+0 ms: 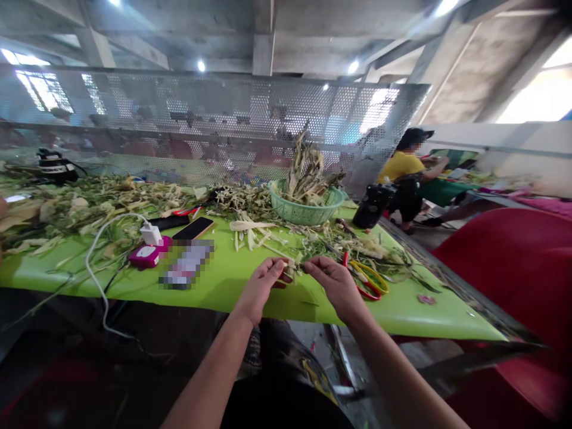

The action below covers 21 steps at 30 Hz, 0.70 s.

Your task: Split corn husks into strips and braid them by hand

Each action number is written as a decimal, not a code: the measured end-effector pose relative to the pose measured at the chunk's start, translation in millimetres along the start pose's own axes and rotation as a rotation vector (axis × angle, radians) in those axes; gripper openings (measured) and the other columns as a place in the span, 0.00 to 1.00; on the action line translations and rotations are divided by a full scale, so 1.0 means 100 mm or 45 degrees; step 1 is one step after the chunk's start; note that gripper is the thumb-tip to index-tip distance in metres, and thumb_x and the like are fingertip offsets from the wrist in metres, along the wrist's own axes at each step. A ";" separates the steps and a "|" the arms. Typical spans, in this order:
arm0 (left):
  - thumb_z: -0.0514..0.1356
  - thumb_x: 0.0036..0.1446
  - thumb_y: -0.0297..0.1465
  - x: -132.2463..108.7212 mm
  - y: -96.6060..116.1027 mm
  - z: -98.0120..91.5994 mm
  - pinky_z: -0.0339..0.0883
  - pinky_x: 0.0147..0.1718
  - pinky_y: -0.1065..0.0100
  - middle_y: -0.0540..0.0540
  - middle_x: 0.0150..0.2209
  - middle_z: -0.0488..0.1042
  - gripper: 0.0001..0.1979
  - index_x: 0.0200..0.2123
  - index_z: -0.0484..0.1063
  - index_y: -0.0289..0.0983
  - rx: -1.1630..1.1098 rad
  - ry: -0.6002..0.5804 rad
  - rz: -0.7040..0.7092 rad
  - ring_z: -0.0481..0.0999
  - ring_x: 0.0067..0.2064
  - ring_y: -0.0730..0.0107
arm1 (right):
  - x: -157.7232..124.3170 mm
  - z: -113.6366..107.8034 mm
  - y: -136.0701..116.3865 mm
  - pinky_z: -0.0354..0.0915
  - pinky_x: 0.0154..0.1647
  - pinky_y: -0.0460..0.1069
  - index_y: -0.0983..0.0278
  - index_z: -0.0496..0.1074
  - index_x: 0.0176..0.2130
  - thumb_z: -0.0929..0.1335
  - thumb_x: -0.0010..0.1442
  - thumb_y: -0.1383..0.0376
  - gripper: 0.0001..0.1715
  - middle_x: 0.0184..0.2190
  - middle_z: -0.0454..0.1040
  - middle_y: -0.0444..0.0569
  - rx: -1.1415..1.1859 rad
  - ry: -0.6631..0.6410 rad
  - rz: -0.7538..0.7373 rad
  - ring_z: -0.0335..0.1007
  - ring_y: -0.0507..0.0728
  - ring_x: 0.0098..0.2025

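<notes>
Over the front edge of the green table, my left hand (264,287) pinches a small bundle of pale husk strips (291,269) between thumb and fingers. My right hand (333,285) is closed at the bundle's right side, its thumb and forefinger pressed together on a thin dark end. The bundle is too small to make out its exact shape. Just right of my right hand lie scissors with red handles (370,293) and a yellow-handled tool (378,277). Behind my hands, loose pale husk strips (252,229) lie on the tabletop.
A green plastic basket (306,210) of dried husks stands behind, with a black bottle (373,205) to its right. Phone (195,229), magenta power block (149,253) and white cable (95,253) lie left. A person in yellow (404,164) sits beyond a red chair (513,256).
</notes>
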<state>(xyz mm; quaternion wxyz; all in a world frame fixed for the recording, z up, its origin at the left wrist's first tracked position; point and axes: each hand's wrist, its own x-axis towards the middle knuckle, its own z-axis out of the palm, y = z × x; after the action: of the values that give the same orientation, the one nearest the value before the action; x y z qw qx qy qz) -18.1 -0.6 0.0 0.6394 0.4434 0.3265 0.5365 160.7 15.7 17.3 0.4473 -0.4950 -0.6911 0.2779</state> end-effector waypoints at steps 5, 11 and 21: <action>0.67 0.47 0.44 0.04 0.02 0.04 0.63 0.39 0.70 0.48 0.33 0.73 0.20 0.36 0.71 0.34 0.078 0.090 0.066 0.71 0.35 0.72 | -0.02 0.04 0.04 0.59 0.37 0.50 0.62 0.72 0.28 0.68 0.58 0.50 0.18 0.28 0.71 0.47 -0.009 0.146 -0.019 0.64 0.58 0.35; 0.66 0.49 0.40 0.13 0.01 0.07 0.62 0.34 0.73 0.51 0.27 0.70 0.15 0.29 0.70 0.34 0.011 0.141 0.099 0.67 0.30 0.76 | -0.01 0.12 0.02 0.58 0.36 0.48 0.63 0.71 0.29 0.68 0.57 0.50 0.19 0.26 0.68 0.45 0.223 0.050 0.074 0.62 0.55 0.33; 0.68 0.45 0.37 0.31 0.04 0.03 0.62 0.32 0.72 0.52 0.27 0.69 0.14 0.29 0.67 0.36 -0.247 0.093 -0.087 0.67 0.29 0.76 | 0.07 0.21 0.02 0.59 0.35 0.47 0.64 0.72 0.30 0.71 0.54 0.51 0.18 0.27 0.70 0.43 0.727 -0.076 0.268 0.62 0.52 0.30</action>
<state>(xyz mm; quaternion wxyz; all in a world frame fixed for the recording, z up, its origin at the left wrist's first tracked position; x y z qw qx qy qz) -10.4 29.2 7.2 0.6848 0.3483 0.3112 0.5593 142.0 24.3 9.3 0.5166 -0.4099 -0.5427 0.5202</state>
